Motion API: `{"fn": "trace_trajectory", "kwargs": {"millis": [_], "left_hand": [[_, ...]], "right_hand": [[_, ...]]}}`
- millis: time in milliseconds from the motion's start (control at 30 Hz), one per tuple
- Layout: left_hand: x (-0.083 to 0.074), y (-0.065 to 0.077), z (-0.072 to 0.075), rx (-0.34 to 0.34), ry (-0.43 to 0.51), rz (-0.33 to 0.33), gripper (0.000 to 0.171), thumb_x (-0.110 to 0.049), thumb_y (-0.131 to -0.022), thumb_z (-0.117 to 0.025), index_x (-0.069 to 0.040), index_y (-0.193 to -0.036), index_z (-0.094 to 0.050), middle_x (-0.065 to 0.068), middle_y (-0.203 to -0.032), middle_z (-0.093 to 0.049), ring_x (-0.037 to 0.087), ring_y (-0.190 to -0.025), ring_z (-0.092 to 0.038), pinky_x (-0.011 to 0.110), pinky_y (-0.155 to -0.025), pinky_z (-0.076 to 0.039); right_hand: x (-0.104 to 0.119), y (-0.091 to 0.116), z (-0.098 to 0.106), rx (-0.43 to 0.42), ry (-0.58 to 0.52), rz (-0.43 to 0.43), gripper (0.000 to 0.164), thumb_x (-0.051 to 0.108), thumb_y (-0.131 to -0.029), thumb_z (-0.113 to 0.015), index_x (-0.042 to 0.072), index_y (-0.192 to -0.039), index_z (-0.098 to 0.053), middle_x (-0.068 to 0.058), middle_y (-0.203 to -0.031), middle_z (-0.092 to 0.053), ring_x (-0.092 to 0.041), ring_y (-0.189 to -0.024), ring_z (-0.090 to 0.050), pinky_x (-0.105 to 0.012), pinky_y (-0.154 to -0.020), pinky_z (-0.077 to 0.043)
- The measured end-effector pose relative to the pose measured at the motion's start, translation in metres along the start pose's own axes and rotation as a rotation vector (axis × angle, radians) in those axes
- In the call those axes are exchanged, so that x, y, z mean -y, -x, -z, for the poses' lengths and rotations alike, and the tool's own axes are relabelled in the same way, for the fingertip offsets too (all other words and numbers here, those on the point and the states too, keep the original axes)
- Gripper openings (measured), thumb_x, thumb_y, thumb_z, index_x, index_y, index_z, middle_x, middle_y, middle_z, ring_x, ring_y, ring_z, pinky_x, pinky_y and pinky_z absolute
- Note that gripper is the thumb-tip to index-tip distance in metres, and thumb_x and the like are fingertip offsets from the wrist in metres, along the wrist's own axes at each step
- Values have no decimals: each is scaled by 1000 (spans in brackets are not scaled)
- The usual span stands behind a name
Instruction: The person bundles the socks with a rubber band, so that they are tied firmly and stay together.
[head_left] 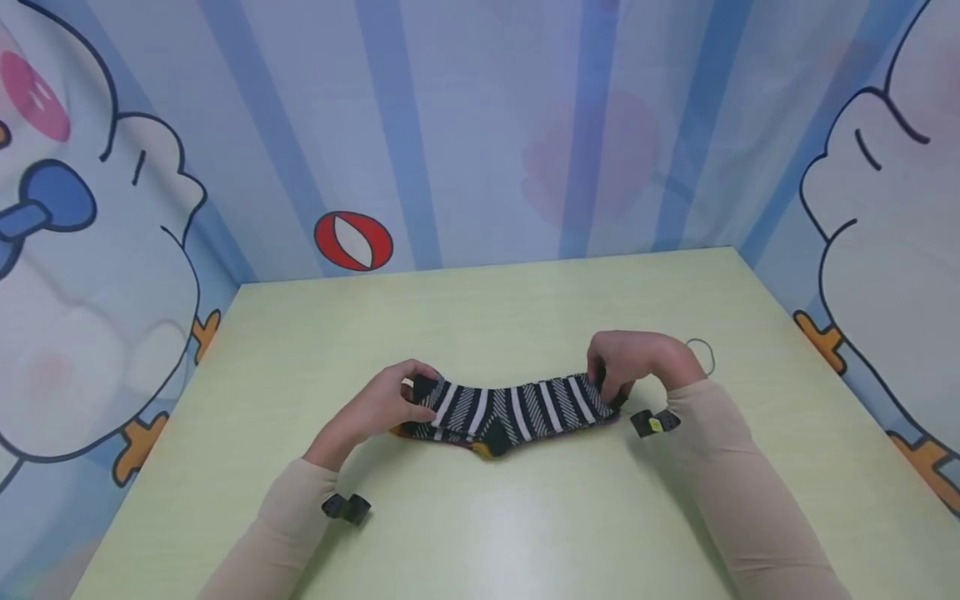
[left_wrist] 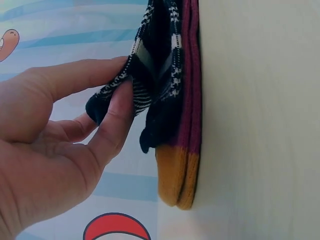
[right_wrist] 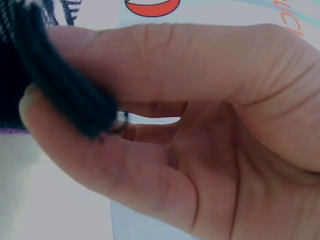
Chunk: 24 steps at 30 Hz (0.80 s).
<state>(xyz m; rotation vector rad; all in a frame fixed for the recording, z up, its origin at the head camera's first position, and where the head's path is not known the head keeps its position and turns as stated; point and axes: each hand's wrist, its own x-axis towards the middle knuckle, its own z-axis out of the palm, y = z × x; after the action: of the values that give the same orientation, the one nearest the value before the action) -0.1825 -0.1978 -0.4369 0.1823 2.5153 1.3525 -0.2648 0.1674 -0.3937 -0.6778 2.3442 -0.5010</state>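
Observation:
A black sock with white stripes [head_left: 517, 410] stretches between both hands on top of other socks. My left hand [head_left: 386, 402] pinches its toe-side end at the left; in the left wrist view, thumb and finger [left_wrist: 121, 102] grip the upper patterned layer, which stands apart from the layer below. Under it lie maroon socks with mustard ends [left_wrist: 176, 175]. My right hand [head_left: 626, 362] holds the other end, and in the right wrist view a dark ribbed edge [right_wrist: 75, 95] is pinched between thumb and finger. A mustard patch [head_left: 482, 450] peeks out beneath the dark heel.
The socks lie on a pale yellow-green table [head_left: 480, 533]. A thin ring-like loop [head_left: 711, 357] shows beside the right wrist. Behind the table hangs a blue striped cloth backdrop [head_left: 480, 125] with cartoon figures at both sides. Small black devices [head_left: 347, 508] sit at the wrists.

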Motion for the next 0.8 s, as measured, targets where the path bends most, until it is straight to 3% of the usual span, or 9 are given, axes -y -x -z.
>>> {"fn": "trace_trajectory", "kwargs": {"millis": [267,800], "left_hand": [[3,-3,0,-23,-41,21,51,2,-84,-77,-7,-130,-56,16,-125,-56,27,-99,-58,34,-74,-53],[0,-2,-1,-58,-110,14,51,1,-83,-78,-7,-129,-55,16,-120,-58,25,-90,-57,32,-67,-50]], "right_hand": [[0,-1,-2,0,4,-4,22,-5,-74,-76,1,-94,-69,-7,-87,-66,-17,-68,-68,-32,-65,-57],[-3,-5,-3,-22,-13,-13,23,-7,-76,-74,-3,-98,-69,-11,-93,-66,-21,-68,-69,-34,-66,-58]]}}
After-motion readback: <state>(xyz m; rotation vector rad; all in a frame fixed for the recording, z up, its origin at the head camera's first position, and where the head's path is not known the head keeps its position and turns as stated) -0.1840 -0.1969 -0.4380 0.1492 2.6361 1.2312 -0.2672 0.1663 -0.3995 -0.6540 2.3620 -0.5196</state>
